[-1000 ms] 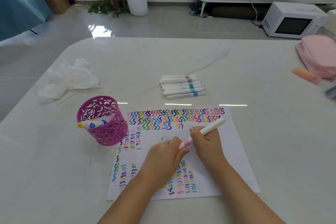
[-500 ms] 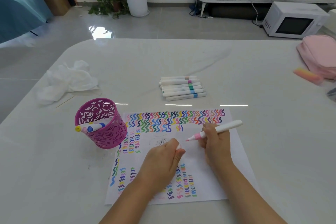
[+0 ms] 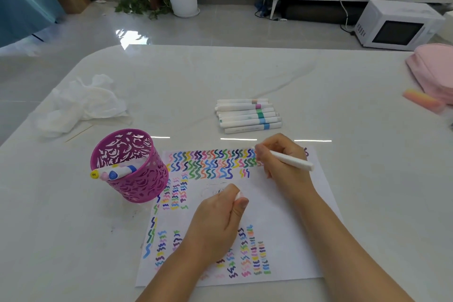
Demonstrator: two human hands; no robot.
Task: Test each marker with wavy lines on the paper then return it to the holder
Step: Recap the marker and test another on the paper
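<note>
We held the marker (image 3: 294,162) pinched in our right hand (image 3: 282,159), fingers curled close round its front end in a writing hold. The white barrel trailed out behind the grip to the right, low over the paper (image 3: 289,223). The tip lay under our fingers at the right end of the top rows of wavy lines; whether it touched the sheet we could not tell. We judged that spot was chosen because the rows ran out just there, leaving room for one more squiggle.

Nearer to us and left of the grip, our left hand (image 3: 218,220) rested on the bare middle of the paper, thumb and forefinger pinching the small white cap (image 3: 238,195). That did two jobs, we thought: it steadied the sheet against the stroke, and it kept the cap ready for closing the marker.

Well left of the grip stood the purple holder (image 3: 137,186), at the paper's left edge; whether it stood on that edge we could not tell. A few capped markers (image 3: 117,171) leaned out over its rim, a short reach away once this one was capped. Beyond the grip, apart from the paper, a row of markers (image 3: 247,116) lay side by side on the table (image 3: 367,203), presumably awaiting their turn. The test stroke was the step in hand; capping and returning were not yet done.
</note>
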